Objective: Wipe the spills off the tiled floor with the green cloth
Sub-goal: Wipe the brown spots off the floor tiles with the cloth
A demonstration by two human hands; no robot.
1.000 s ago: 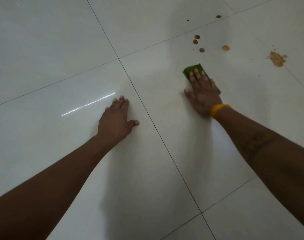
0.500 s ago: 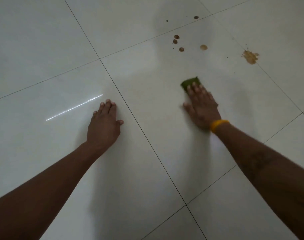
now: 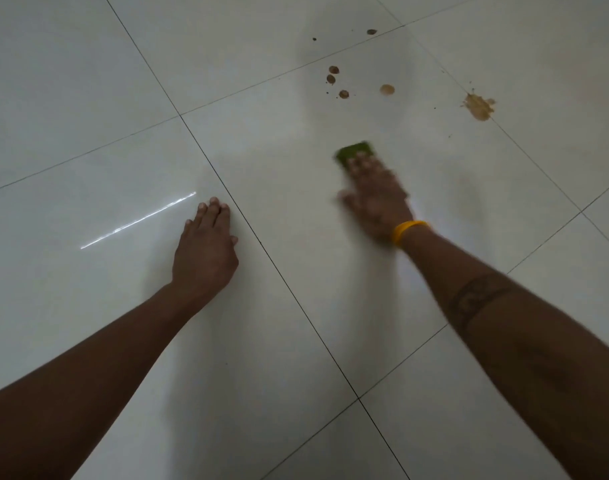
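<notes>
Floor: the glossy pale-grey tiled floor (image 3: 88, 98), hard and smooth, with dark grout lines; it looks slick, so I judge a cloth will glide over it and needs downward pressure to lift anything. At least seven tiles show in part.

Arms: two bare forearms reach in from the bottom edge, the right one with a dark band of marking around it.

Left hand: the left hand (image 3: 206, 251) lies flat on the floor, fingers straight and together, holding nothing; it looks to be a prop for the person's weight.

Right hand: the right hand (image 3: 377, 199), blurred, lies palm-down on the cloth with fingers stretched forward. It presses the cloth; no curl around it shows.

Cloth: one small folded green cloth (image 3: 353, 152), mostly under the right fingers, only its far edge showing, on the tile well short of the spills. Soft, light and limp by my reckoning; best worked under a flat palm, and liable to bunch or slip out if pushed by the fingertips alone.

Spills: one larger tan splatter (image 3: 479, 107) on a grout line at far right; one pale round tan spot (image 3: 387, 89); three dark brown drops (image 3: 333, 69) clustered left of it; one dark drop (image 3: 371, 31) farther off; several tiny specks. None touches the cloth.

Wristband: one yellow band (image 3: 408, 232) on the right wrist.
</notes>
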